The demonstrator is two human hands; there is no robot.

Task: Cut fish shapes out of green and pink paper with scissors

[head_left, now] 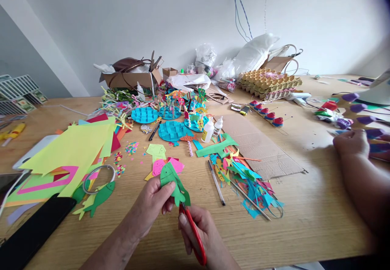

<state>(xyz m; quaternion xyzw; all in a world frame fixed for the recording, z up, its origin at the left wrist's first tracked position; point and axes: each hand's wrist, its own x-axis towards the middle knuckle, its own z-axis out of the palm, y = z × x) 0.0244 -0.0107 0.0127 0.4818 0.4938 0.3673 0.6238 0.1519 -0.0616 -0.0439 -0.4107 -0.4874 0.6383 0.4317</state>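
Two hands of ours meet at the near edge of the table [304,221], on one green paper fish [173,182].

Head view: our left hand [152,205] pinches the fish from the left; its long axis slants from far-left to near-right. Our right hand [202,233], nearer us, is closed round red scissors [192,229], blades pointing far-left into the fish's lower edge.
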